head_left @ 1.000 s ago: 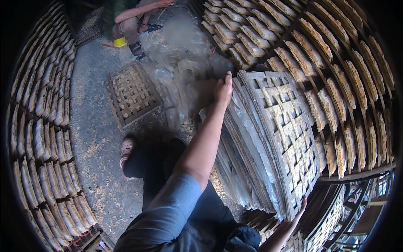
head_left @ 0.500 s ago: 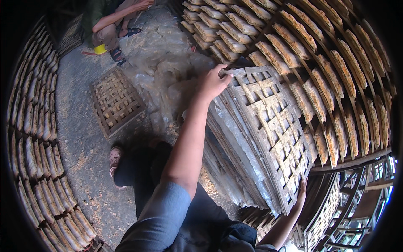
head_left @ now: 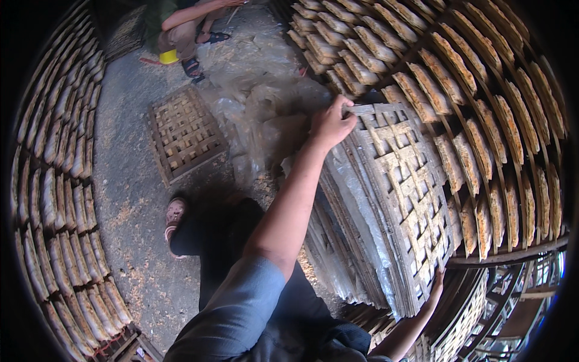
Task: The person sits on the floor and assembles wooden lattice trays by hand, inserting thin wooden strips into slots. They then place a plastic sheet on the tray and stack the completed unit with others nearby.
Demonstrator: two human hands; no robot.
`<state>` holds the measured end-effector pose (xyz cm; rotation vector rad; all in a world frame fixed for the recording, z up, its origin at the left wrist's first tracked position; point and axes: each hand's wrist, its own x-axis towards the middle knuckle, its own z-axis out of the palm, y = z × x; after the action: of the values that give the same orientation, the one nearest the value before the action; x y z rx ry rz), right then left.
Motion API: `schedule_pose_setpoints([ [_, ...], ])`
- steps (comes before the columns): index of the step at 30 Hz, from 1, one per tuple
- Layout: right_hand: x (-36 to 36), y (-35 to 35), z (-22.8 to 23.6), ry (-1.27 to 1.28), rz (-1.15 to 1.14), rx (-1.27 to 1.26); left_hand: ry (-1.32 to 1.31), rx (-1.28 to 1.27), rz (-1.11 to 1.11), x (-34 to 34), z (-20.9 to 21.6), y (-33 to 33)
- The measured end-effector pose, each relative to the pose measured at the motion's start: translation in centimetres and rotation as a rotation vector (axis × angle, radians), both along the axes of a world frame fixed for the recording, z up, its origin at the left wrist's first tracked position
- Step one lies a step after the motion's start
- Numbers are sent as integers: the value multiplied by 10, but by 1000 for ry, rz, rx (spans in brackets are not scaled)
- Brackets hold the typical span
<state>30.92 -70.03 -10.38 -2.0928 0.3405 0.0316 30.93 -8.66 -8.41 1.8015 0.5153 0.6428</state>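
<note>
Right-hand rack (head_left: 512, 256): tilted rows of pale slabs (head_left: 414, 95), rough and orange-brown along their exposed edges, were carried on wooden rails. Left-hand bank of slabs (head_left: 49, 196): similar pieces were ranged in close, tiered rows. Plastic sheeting (head_left: 247, 120), crumpled: spread over the floor ahead. Stack of trays (head_left: 341, 232): held tilted before the person's body, at the right; sheets of clear plastic (head_left: 373, 226) were seen layered between the frames, and the uppermost tray (head_left: 377, 110), of open bamboo lattice, was faced outward. Second stack (head_left: 461, 308): placed below, at lower right, woven side showing. Single tray (head_left: 200, 164): laid flat on the floor, well apart. Left hand (head_left: 333, 125): closed on the held stack's upper corner, which was pinched between thumb and fingers. Right hand (head_left: 437, 289): set against its lower edge; being partly hidden, its closure could not be told. Yellow object (head_left: 169, 57): sited beside a co-worker's feet.
</note>
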Motion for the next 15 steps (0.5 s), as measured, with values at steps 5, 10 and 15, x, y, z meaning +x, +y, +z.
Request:
schedule_pose_setpoints([
  [5, -68, 124, 77, -101, -202, 131, -569, 113, 258, -14, -14, 18],
  [10, -122, 161, 133, -783, -51, -254, -1226, -52, -177, -172, 107, 33],
  [15, -138, 273, 103, -1038, 659, 3, -988, -42, -385, -363, 166, -2],
])
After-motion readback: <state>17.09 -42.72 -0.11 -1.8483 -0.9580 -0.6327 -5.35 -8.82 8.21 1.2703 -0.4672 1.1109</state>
